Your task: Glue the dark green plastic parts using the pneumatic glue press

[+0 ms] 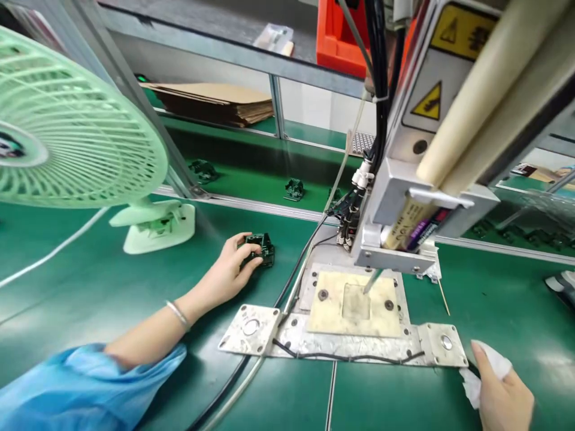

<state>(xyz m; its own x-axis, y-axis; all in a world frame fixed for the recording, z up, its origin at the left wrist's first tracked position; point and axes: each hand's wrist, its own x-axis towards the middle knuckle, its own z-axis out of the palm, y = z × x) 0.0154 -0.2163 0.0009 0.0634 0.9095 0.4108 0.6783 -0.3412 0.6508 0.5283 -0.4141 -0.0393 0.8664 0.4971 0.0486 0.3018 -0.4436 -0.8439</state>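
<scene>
My left hand (238,260) reaches across the green bench, its fingers closed around a small black plastic part (266,248) left of the machine. In my right hand (505,392), at the lower right, is a crumpled white wipe (493,360), pinched between thumb and fingers. Between my hands stands a dispensing machine with a pale fixture plate (323,317) that has a square recess. A nozzle (372,281) hangs over this recess, below a labelled glue cartridge (415,222). Metal button plates sit on either side, the left one (238,335) near my left forearm and the right one (453,344) beside my right hand.
A green fan (157,230) stands at the left. Behind the bench rail, black parts (294,189) rest on a green conveyor (242,173). Cardboard sheets (215,96) and a red bin (344,42) are further back. Cables (229,383) cross the bench; a thin stick (444,297) lies right of the machine.
</scene>
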